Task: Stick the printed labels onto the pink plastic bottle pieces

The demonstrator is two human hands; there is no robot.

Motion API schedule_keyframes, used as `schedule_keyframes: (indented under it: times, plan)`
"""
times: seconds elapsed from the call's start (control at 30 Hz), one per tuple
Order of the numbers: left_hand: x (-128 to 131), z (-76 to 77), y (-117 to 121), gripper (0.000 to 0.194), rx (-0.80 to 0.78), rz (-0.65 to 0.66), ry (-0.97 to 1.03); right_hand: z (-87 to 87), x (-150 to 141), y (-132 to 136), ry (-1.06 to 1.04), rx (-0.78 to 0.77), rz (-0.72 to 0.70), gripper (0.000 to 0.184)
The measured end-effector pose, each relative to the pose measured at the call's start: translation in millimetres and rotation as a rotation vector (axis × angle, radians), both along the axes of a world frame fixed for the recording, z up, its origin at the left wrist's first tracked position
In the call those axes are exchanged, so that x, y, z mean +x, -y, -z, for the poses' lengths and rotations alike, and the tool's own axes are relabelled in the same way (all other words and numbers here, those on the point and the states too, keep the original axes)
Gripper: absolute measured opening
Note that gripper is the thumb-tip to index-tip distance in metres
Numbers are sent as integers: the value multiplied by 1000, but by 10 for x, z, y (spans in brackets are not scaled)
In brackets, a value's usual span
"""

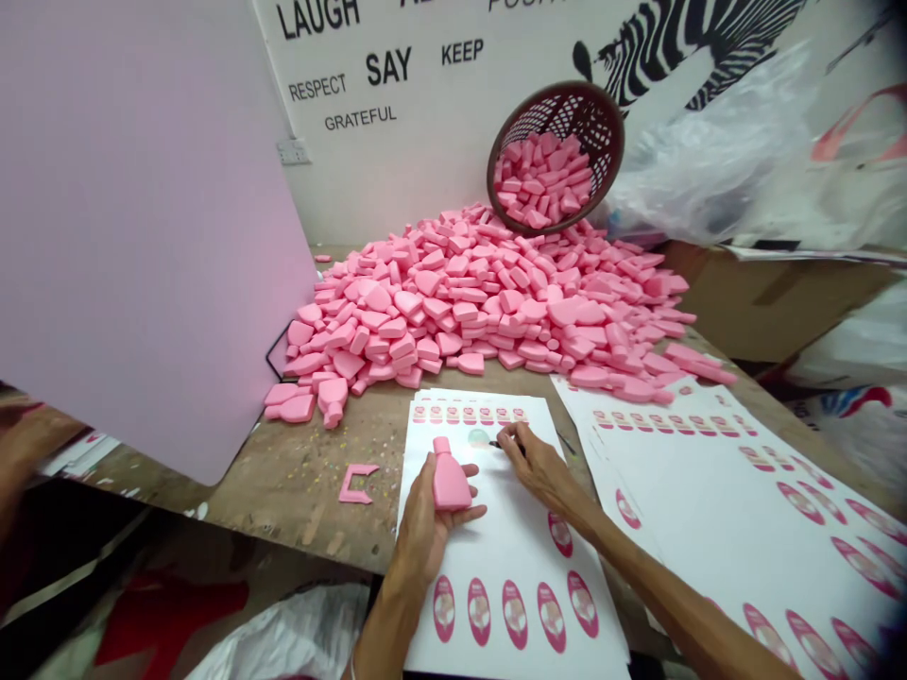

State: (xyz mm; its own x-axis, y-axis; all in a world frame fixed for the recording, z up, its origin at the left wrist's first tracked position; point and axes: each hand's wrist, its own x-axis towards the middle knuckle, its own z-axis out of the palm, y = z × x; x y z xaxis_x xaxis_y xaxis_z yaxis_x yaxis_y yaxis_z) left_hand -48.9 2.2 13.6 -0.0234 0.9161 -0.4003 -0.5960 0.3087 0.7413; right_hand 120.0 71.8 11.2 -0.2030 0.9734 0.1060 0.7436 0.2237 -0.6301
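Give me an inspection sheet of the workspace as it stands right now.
surface: worn wooden table
job's things: printed sheets of pink oval labels; heap of pink foam bottle shapes; tilted plastic basket holding more
clutter: pink foam offcut on the table
grippers: left hand holds a pink foam bottle shape; right hand pinches a small dark tool
cables: thin dark loop, cannot tell if cable
surroundings: pink board; printed wall; plastic bags; another person's forearm

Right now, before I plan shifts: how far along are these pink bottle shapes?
Done: nothing clearly; the sheet shows rows of oval labels. In hand: the left hand holds one pink bottle piece, the right hand a dark tool. Left: the large heap and tipped basket.
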Motion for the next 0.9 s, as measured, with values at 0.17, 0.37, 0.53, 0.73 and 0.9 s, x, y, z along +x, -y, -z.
schedule_keyframes:
  times: [0.17,0.37,0.53,0.73,0.9]
  plan:
    - [30,3,-235,41,107,49,-241,224,18,-325,148,171,70,12]
    - [181,85,-473,43,134,61,-388,369,14,-301,218,292,57,12]
    - [198,140,-557,43,172,80,-430,409,28,-303,222,329,16,13]
    - [164,168,-560,44,191,107,-445,410,24,-312,203,332,-16,13]
    - [138,199,-568,50,178,135,-410,416,10,-320,219,351,26,14]
